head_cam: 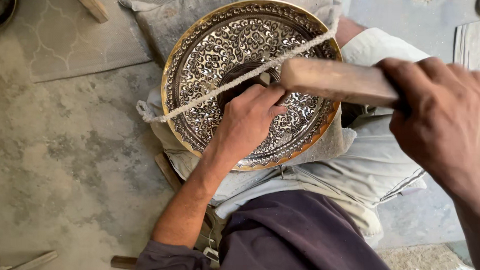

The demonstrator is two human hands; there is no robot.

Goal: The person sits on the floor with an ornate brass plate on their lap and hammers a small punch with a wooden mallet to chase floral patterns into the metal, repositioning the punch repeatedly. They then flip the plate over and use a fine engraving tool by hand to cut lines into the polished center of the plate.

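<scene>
Nearest the lens, the right hand [446, 114] is clenched around a wooden mallet [334, 81], its fingers wrapped tight over the handle; the far end of the handle runs out past the picture's right edge, and the block end sits above the plate's right half.

The largest thing in view is the round engraved metal plate [211, 53], gold-rimmed and covered in a dense silver-and-black scroll pattern. It lies tilted on the person's lap, resting on pale cloth [357, 167] over the knees. Its lower edge and part of its centre are hidden by the left hand and the mallet.

The left hand [246, 122] presses on the plate near the dark central ring, fingers curled and pinched together at the tips. What they grip is hidden; only a hint of a small tool shows by the mallet's block.

A twisted white cord [226, 84] crosses the plate diagonally, its upper end passing out of sight by the mallet.
</scene>
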